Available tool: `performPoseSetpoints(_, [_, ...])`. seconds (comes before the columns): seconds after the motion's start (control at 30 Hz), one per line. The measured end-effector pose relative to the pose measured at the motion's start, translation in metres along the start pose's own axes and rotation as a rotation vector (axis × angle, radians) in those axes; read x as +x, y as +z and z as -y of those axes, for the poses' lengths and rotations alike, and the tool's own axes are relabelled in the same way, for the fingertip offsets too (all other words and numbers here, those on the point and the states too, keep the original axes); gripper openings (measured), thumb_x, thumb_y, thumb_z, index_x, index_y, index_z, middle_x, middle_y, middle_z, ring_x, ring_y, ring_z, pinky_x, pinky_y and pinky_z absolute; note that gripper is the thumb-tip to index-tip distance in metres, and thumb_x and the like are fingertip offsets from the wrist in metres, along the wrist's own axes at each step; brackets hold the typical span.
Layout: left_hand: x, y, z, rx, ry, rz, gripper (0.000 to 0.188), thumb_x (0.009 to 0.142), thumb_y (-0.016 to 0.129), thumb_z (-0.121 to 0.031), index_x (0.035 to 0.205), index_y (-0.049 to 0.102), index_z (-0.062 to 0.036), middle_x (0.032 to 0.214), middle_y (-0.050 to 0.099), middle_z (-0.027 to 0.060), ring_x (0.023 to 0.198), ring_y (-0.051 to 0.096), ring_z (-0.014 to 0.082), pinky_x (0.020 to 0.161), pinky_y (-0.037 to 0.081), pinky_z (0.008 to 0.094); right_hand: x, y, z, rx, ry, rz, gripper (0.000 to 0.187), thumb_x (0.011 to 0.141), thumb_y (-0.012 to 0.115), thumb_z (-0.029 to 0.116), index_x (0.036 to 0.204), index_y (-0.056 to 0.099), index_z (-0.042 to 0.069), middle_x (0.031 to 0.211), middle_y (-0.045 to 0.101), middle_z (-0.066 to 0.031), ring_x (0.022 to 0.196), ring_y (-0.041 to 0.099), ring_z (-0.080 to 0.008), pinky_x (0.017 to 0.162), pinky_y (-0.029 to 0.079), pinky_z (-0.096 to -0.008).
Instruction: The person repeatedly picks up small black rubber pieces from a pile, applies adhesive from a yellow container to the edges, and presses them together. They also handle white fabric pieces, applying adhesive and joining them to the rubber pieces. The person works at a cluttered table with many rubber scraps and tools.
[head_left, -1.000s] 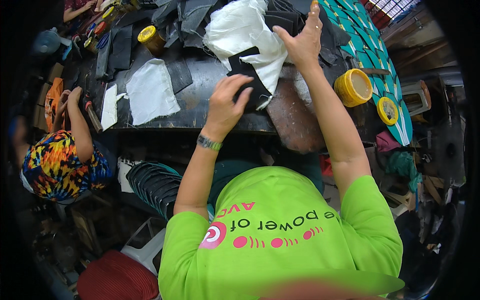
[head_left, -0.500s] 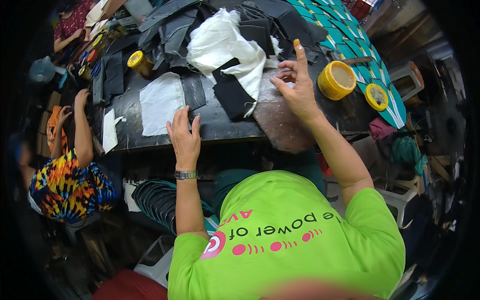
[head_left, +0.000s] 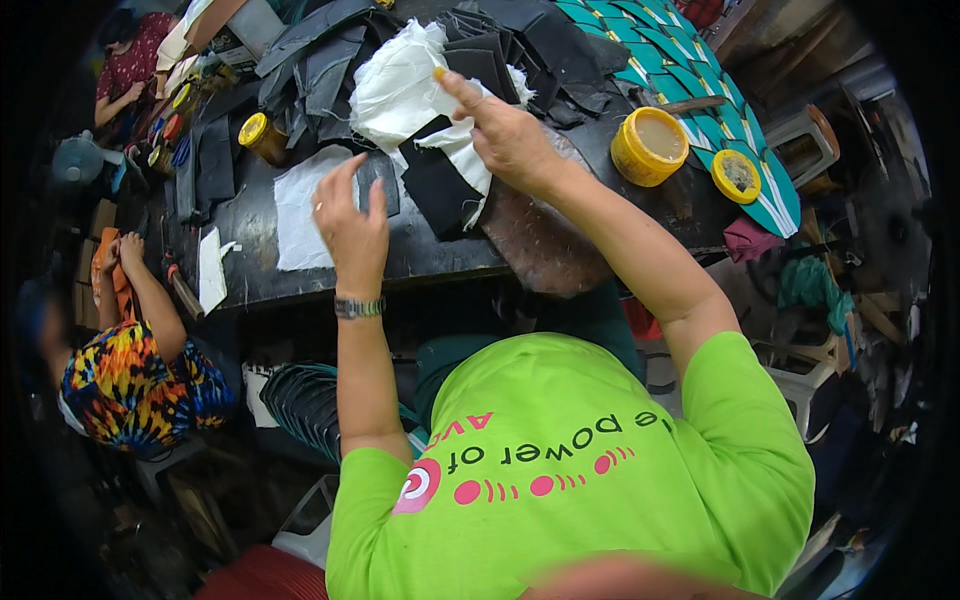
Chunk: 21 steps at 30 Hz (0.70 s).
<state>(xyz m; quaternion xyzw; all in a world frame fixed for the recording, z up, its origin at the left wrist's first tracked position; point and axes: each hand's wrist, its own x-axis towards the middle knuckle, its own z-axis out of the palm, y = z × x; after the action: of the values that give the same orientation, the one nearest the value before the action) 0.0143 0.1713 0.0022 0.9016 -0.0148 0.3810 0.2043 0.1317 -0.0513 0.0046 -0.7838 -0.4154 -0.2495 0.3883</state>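
My left hand (head_left: 352, 215), a metal-band watch on its wrist, is raised with fingers apart over the right edge of a flat white cloth piece (head_left: 300, 215); it holds nothing. My right hand (head_left: 515, 145) reaches across a crumpled white cloth (head_left: 400, 85). Its index finger points out with a yellowish smear on the tip, and the other fingers are partly curled; nothing shows in them. Black fabric pieces (head_left: 440, 190) lie on the white cloth just left of that hand. Under my right wrist is a worn brown board (head_left: 550, 255) at the table edge.
To the right stand an open yellow tub of pale paste (head_left: 650, 147) and a smeared yellow lid (head_left: 736, 176). Green cut pieces (head_left: 690, 90) cover the far right. Dark scraps (head_left: 320, 60) are heaped at the back. A co-worker in a colourful shirt (head_left: 135, 385) sits at left.
My right hand has moved left and its raised index finger has come down over the crumpled white cloth. My left hand has lifted from beside the flat white piece, fingers turned upward.
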Motion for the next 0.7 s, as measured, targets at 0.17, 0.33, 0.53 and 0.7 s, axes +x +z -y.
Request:
performPoseSetpoints(0.17, [0.054,0.05,0.012,-0.316,0.125,0.314,0.033,0.093,0.063,-0.007,0.125,0.065,-0.0067,0.122,0.067,0.0159,0.117,0.061,0.0348,0.102,0.046,0.0418,0.0,0.025,-0.004,-0.286,-0.008,0.147,0.09,0.081,0.057,-0.008,0.159,0.032,0.028,0.079,0.063,-0.011,0.079,0.066,-0.0331,0.075,0.053,-0.0437])
performPoseSetpoints(0.33, [0.086,0.096,0.041,-0.195,0.115,0.517,0.031,0.097,0.059,-0.012,0.127,0.064,-0.0083,0.13,0.065,0.0141,0.123,0.059,0.0353,0.106,0.044,0.0423,-0.02,-0.006,0.008,0.128,0.206,-0.067,0.087,0.087,0.058,-0.007,0.162,0.026,0.023,0.091,0.067,-0.0076,0.075,0.063,-0.0141,0.068,0.053,-0.0312])
performPoseSetpoints(0.53, [0.089,0.116,0.058,0.015,0.041,0.694,0.034,0.095,0.061,-0.025,0.125,0.065,-0.0079,0.129,0.064,0.0185,0.121,0.059,0.0373,0.101,0.047,0.0469,-0.087,-0.084,0.024,0.647,0.456,-0.209,0.087,0.087,0.054,-0.015,0.161,0.024,0.019,0.102,0.061,-0.0077,0.079,0.064,-0.0132,0.078,0.057,-0.0274])
performPoseSetpoints(0.7, [0.08,0.108,0.048,-0.085,0.14,0.462,0.029,0.091,0.064,-0.016,0.117,0.068,-0.0054,0.123,0.066,0.0165,0.111,0.064,0.0378,0.098,0.05,0.0449,-0.131,-0.124,0.019,0.649,0.699,-0.146,0.069,0.095,0.057,-0.003,0.158,0.032,0.01,0.094,0.059,-0.005,0.082,0.059,-0.0099,0.077,0.05,-0.0231])
